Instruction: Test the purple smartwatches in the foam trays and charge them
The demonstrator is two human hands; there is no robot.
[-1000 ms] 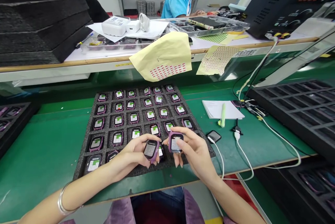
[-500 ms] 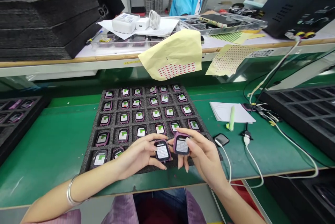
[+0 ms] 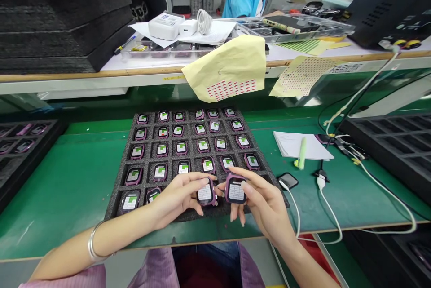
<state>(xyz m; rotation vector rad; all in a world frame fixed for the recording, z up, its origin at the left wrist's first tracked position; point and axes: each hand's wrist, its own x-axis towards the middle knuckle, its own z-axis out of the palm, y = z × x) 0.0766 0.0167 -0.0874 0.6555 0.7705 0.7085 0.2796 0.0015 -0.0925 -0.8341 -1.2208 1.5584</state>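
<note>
My left hand (image 3: 180,198) grips a purple smartwatch body (image 3: 205,192) with a lit white screen, low over the front row of a black foam tray (image 3: 191,155). My right hand (image 3: 261,200) pinches a second purple watch body (image 3: 235,190), its thumb on the screen. The two watches sit side by side, almost touching. The tray holds several more purple watch bodies (image 3: 182,148) in cells, screens showing green and white.
A white cable with a black puck (image 3: 289,180) lies right of the tray, beside a notepad and green pen (image 3: 302,149). Black foam trays stand at the right (image 3: 397,139) and left (image 3: 20,139). Yellow sticker sheets (image 3: 229,70) hang off the rear shelf. A person in blue sits behind.
My left hand has turned its watch screen-up and lowered it toward the tray's front row. The right hand and its watch have kept their place relative to the tray.
</note>
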